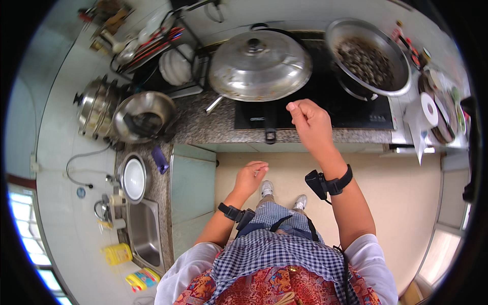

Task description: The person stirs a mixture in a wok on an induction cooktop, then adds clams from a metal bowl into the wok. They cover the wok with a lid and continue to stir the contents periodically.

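My right hand is above the front edge of a black glass cooktop, its fingers curled in and the thumb against them. Nothing shows in it. Just beyond it, to the left, a domed metal lid with a black knob covers a pan on the cooktop; the pan itself is mostly hidden. A black handle sticks out over the counter edge. Lower and to the left, my left hand hangs over the floor before my apron, fingers loosely bent, holding nothing visible. Both wrists wear black strapped devices.
At the back right, a large metal bowl holds many small dark shellfish. A paper roll stands right of the cooktop. Leftward are a metal basin, a dish rack, a purple phone-like object and a sink.
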Demonstrator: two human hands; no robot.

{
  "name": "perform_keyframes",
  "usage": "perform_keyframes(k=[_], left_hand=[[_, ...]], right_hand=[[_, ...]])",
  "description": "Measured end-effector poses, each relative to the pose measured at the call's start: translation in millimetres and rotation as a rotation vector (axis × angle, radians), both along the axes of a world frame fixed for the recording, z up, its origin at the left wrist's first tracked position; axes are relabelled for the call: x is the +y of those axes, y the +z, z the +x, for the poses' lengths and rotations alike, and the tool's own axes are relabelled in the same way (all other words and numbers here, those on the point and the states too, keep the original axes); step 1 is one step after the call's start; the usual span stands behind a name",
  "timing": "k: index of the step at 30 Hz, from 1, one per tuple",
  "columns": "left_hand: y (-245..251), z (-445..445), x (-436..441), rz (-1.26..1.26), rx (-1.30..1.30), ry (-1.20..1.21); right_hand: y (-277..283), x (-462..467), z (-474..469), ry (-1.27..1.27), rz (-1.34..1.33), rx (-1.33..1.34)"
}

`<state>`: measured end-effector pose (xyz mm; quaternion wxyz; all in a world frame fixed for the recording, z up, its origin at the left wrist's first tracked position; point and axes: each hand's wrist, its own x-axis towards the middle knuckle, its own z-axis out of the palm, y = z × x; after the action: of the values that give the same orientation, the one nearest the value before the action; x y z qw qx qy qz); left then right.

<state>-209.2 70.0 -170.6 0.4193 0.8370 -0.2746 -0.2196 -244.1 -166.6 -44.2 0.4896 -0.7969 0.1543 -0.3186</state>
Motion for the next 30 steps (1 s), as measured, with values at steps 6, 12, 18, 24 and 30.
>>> perform_keyframes(k=[6,12,18,24,30], left_hand=[[18.5,99.7,118.2,-0.28,-0.172,0.55],[35.7,244.3,212.8,-0.222,-0.627,1.154],[20.4,317.3,225.1,-0.392,-0.656,1.146],[-3.4,333.9,226.9,-0.759,-0.264,1.062],[27.1,306.0,225.2,-0.942,-0.18,0.987]], right_hand=[[42.5,113.5,111.9,0.414,0.14,0.027],[8.1,257.2,233.3,0.619,0.087,0.246],[-47.5,346.3,324.2,0.663,0.119,0.303],[-61.8,369.3,354.3,0.779,-0.04,0.154],[-21.0,377.4,322.5,0.81,0.036,0.114]])
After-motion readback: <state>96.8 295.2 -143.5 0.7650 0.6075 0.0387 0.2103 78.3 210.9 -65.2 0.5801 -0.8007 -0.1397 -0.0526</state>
